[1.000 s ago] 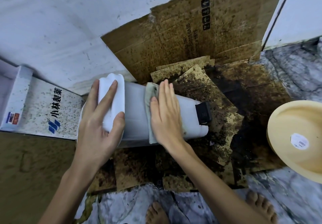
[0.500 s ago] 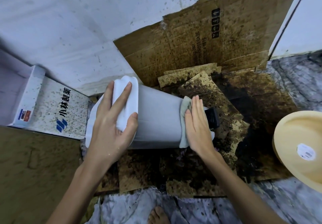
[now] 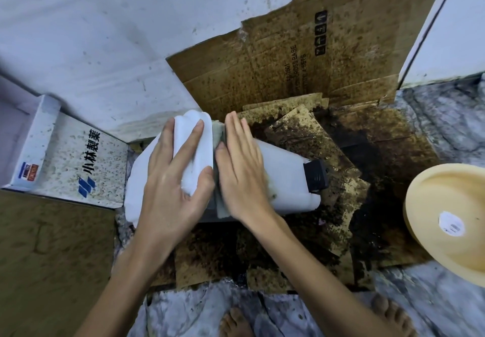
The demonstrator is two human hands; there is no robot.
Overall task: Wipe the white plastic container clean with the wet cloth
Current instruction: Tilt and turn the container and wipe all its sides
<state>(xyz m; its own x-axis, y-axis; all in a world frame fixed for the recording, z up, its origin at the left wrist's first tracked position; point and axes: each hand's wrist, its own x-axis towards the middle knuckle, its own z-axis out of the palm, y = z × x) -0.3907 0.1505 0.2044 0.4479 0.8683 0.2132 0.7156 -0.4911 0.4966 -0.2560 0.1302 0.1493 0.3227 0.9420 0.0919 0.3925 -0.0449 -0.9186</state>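
Note:
The white plastic container point(image 3: 286, 174) lies on its side on stained cardboard, with its black cap point(image 3: 316, 176) pointing right. My left hand point(image 3: 173, 179) grips the container's moulded handle end, fingers and thumb curled round it. Just right of it, my right hand point(image 3: 241, 171) lies flat with straight fingers, pressing the wet grey-green cloth point(image 3: 219, 139) onto the container's side. Most of the cloth is hidden under that hand; only strips show at its far and near edges.
Oil-stained cardboard point(image 3: 288, 69) covers the floor and leans on the wall behind. A white printed box flap point(image 3: 86, 163) lies at left. A yellow round lid point(image 3: 451, 218) sits at right. My bare feet point(image 3: 391, 313) stand on the marble floor point(image 3: 199, 313) below.
My right hand has slid the cloth leftwards along the container, from near the black cap to beside my left hand. The left hand keeps its grip on the handle end.

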